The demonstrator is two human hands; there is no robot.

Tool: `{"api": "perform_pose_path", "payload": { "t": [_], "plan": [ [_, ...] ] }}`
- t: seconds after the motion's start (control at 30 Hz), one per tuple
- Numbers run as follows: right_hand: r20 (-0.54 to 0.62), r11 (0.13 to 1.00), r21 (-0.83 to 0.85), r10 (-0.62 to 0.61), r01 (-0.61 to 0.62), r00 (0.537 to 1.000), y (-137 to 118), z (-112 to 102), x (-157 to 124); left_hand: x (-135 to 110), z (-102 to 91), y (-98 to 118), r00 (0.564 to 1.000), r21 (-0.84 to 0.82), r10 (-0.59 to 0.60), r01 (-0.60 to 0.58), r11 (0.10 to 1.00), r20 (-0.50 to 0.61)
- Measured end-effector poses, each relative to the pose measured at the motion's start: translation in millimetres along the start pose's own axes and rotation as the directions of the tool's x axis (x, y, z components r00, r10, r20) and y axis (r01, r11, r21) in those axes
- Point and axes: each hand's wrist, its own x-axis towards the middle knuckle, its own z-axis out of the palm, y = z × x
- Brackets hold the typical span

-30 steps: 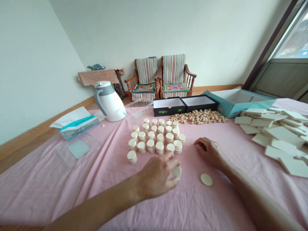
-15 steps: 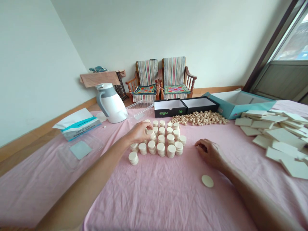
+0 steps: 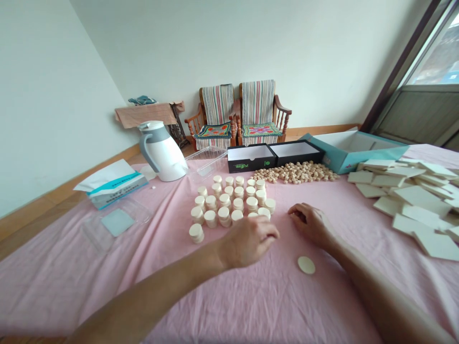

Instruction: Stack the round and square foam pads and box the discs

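Note:
My left hand (image 3: pixel 249 241) hovers at the front right of the stacks, with its back towards me and its fingers curled together. Whatever may be in its fingertips is hidden, and it covers part of the front stacks. Short stacks of round cream discs (image 3: pixel 224 216) stand in rows on the pink cloth (image 3: pixel 229 306). One stack (image 3: pixel 196 232) sits apart at the front left. On the cloth right of the stacks rests my right hand (image 3: pixel 311 224), its fingers loosely closed with nothing showing in them. A larger flat cream disc (image 3: pixel 306 265) lies just in front of that hand.
Many small wooden beads (image 3: pixel 297 173) are heaped behind the stacks, before black boxes (image 3: pixel 251 165) and a teal box (image 3: pixel 346 162). Square cream tiles (image 3: pixel 418 198) pile up at right. A white jug (image 3: pixel 167 155), tissue pack (image 3: pixel 114 186) and clear plastic tray (image 3: pixel 143 210) are at left.
My left hand has left a stack in the middle rows and moved right and nearer to me, over the front right stacks. My right hand stays in place.

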Motion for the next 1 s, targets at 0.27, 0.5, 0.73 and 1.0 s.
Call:
{"api": "perform_pose_path", "payload": {
  "t": [0.27,0.5,0.73,1.0],
  "plan": [
    [0.004,1.0,0.018,-0.002,0.002,1.0,-1.1,-0.8,-0.9,6.9,44.2,39.5,0.937,0.186,0.157,-0.222,0.957,0.311],
    [0.017,1.0,0.019,-0.002,0.002,1.0,-0.5,-0.5,-0.7,12.5,47.0,33.1,0.949,0.164,0.113,-0.167,0.972,0.294],
    [0.012,1.0,0.008,-0.009,0.009,1.0,-1.6,-1.1,-1.0,3.3,15.1,25.3,0.984,0.123,0.028,-0.051,0.991,0.178],
    [0.03,1.0,-0.009,0.007,-0.007,1.0,-0.8,0.1,-0.4,-5.6,-43.3,-40.9,0.912,0.086,-0.264,0.304,0.949,-0.314]
  ]
}}
